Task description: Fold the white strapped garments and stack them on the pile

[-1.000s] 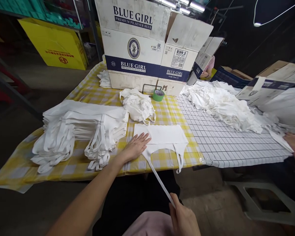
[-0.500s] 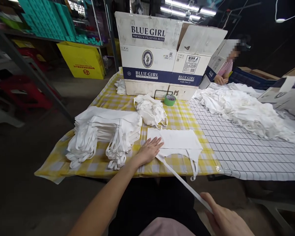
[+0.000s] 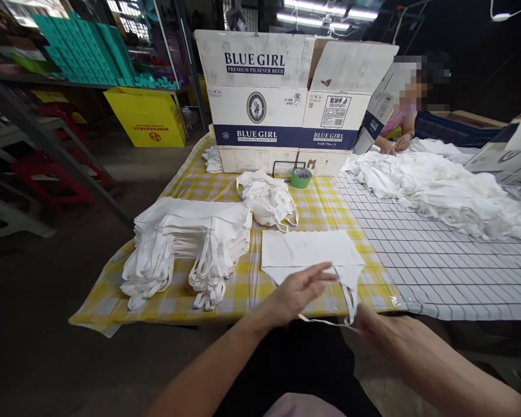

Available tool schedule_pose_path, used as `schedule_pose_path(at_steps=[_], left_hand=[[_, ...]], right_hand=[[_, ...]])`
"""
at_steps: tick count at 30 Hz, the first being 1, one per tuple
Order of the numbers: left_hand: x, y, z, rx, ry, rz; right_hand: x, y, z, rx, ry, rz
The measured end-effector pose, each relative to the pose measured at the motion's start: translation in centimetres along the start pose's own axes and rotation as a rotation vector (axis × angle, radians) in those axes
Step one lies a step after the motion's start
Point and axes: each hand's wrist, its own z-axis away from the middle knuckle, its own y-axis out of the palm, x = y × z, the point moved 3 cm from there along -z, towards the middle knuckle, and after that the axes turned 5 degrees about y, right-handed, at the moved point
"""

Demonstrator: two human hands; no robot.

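A white strappy top lies flat on the yellow checked cloth, its straps toward me. My left hand hovers at its lower edge, fingers stretched out and holding nothing that I can see. A thin white strap runs slackly from beneath that hand to my right hand, which is closed on it at the table's front edge. The right fingertips are blurred and partly hidden. Another strap hangs beside the right hand. On the left is a neat stack of similar white tops.
Behind the top are a crumpled white bundle and a green tape roll. A large beer carton stands at the back. To the right, a white garment heap lies on grid-patterned cloth, with a co-worker's hands behind it.
My left hand has lifted off the top and moved right and nearer. My right hand has come up to the table edge with the strap, which has gone from taut to slack.
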Motion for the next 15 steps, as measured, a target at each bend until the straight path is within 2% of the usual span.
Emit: schedule_pose_path(at_steps=[2, 3, 7, 9, 12, 15], left_hand=[[-1.4, 1.9, 0.2, 0.031, -0.039, 0.255], [-1.6, 2.5, 0.3, 0.014, -0.076, 0.32], [0.4, 2.4, 1.0, -0.105, -0.303, 0.367], [1.7, 1.8, 1.5, -0.135, -0.389, 0.328], [2.8, 1.1, 1.9, -0.116, -0.427, 0.297], [3.2, 1.1, 1.7, -0.082, -0.41, 0.303]], right_hand=[[1.8, 1.7, -1.9, 0.27, -0.145, 0.099], [2.5, 2.4, -2.7, 0.353, -0.187, 0.13], [3.6, 3.3, -5.6, 0.424, -0.233, 0.075], [3.7, 3.2, -6.6, 0.542, -0.239, -0.014], [3.5, 3.0, -8.0, 0.733, -0.188, -0.184], [3.3, 2.8, -9.1, 0.711, -0.152, -0.284]])
